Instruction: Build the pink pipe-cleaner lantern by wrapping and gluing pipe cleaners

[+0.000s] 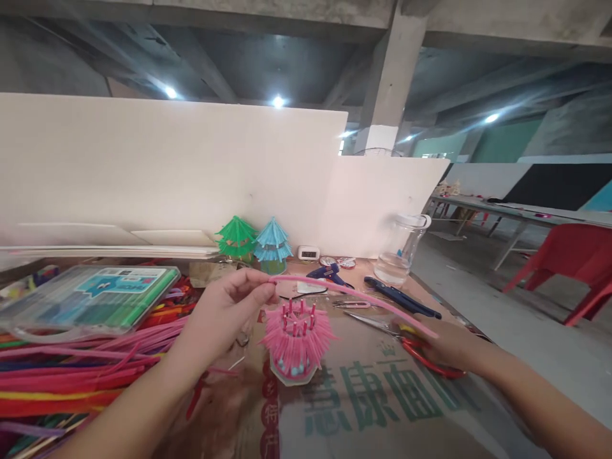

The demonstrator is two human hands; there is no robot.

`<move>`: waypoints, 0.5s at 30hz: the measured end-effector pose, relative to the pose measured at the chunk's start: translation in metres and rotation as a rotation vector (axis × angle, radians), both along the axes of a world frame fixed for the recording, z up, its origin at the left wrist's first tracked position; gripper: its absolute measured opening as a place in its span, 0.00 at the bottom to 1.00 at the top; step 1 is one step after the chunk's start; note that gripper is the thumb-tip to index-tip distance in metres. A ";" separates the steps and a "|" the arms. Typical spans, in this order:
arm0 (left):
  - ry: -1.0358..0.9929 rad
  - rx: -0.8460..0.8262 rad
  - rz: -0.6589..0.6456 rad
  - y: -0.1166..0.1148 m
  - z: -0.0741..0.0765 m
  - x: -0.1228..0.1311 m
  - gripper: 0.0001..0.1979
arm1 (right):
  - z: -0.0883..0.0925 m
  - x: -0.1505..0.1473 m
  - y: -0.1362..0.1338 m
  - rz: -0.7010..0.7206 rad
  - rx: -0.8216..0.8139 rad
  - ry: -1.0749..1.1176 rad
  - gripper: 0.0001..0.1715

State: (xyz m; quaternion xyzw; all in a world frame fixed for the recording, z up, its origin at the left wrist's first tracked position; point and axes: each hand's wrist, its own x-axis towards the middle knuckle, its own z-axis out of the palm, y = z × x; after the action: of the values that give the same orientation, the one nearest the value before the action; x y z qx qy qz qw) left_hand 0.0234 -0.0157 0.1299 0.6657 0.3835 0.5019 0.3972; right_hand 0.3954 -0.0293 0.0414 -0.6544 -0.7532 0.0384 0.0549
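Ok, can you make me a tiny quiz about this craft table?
1. True or false: the left hand pinches a pink pipe cleaner.
2. What does the right hand hold? A a glass jar, B red scissors, C a glue gun.
3. Fill in: behind the pink model stand a green one and a ___ one.
Key: 1 true; 2 B; 3 blue.

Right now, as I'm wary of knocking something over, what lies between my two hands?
Head view: a pink bristly model stands between left hand and right hand on red scissors; the pink pipe cleaner spans above it, pinched by the left hand.
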 end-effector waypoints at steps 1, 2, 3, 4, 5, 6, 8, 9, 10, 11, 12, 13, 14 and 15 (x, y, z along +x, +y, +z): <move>-0.036 -0.034 -0.014 0.002 0.000 0.000 0.14 | -0.004 0.002 -0.001 0.008 0.008 0.047 0.26; -0.064 -0.059 -0.021 0.004 -0.001 0.000 0.15 | -0.007 0.004 -0.001 0.013 0.000 0.092 0.24; -0.084 -0.077 -0.024 0.005 -0.001 -0.001 0.16 | -0.009 0.005 -0.002 0.009 0.002 0.128 0.22; -0.100 -0.086 -0.024 0.006 -0.001 -0.002 0.17 | -0.009 0.006 -0.002 0.000 0.026 0.160 0.20; -0.116 -0.089 -0.022 0.007 -0.001 -0.003 0.18 | -0.008 0.005 -0.004 -0.001 0.057 0.185 0.18; -0.130 -0.086 -0.020 0.007 -0.001 -0.003 0.18 | -0.006 0.003 -0.005 0.005 0.090 0.208 0.17; -0.155 -0.076 -0.014 0.007 0.000 -0.005 0.19 | 0.001 -0.004 -0.011 0.035 0.149 0.271 0.17; -0.167 -0.075 -0.013 0.007 0.000 -0.005 0.19 | 0.006 -0.009 -0.014 0.055 0.176 0.312 0.18; -0.182 -0.077 -0.016 0.006 0.000 -0.006 0.19 | 0.010 -0.016 -0.018 0.078 0.186 0.346 0.20; -0.200 -0.081 -0.021 0.006 0.000 -0.006 0.19 | 0.013 -0.023 -0.022 0.102 0.192 0.371 0.20; -0.218 -0.087 -0.027 0.006 0.000 -0.005 0.18 | 0.016 -0.031 -0.026 0.132 0.187 0.389 0.21; -0.234 -0.092 -0.032 0.005 -0.001 -0.005 0.18 | 0.019 -0.039 -0.030 0.170 0.163 0.403 0.21; -0.248 -0.096 -0.036 0.005 -0.001 -0.005 0.18 | 0.021 -0.047 -0.033 0.211 0.129 0.419 0.21; -0.259 -0.099 -0.035 0.004 -0.001 -0.004 0.17 | 0.023 -0.056 -0.036 0.247 0.091 0.440 0.22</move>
State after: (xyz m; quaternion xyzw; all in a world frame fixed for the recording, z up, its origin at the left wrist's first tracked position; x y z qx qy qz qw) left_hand 0.0191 -0.0113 0.1285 0.5818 0.3416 0.5570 0.4844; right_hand 0.3394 -0.0653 0.0646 -0.5303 -0.7983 0.1523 0.2415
